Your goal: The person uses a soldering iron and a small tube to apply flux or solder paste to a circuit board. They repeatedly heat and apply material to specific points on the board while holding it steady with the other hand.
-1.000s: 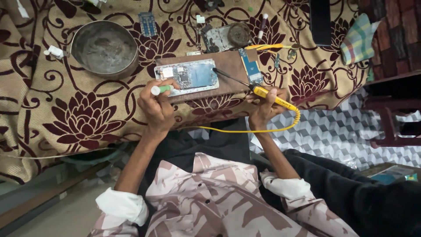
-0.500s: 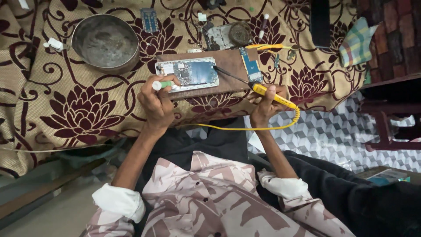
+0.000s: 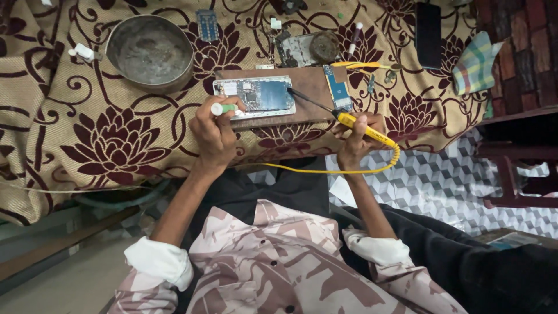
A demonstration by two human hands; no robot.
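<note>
Opened phone flat on wooden board, toward the board's left end. Right hand just off the board's near right corner, closed around yellow soldering iron, tip reaching the phone's right edge. Left hand at the board's near left edge, gripping small green-white tube. Metal bowl beyond the board's left end.

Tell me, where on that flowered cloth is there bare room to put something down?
The widest bare patch of flowered cloth lies below the metal bowl, beside the left hand. Another lies right of the right hand, below the dark phone. It is crowded around the wooden board, the opened phone and the parts behind it.
</note>
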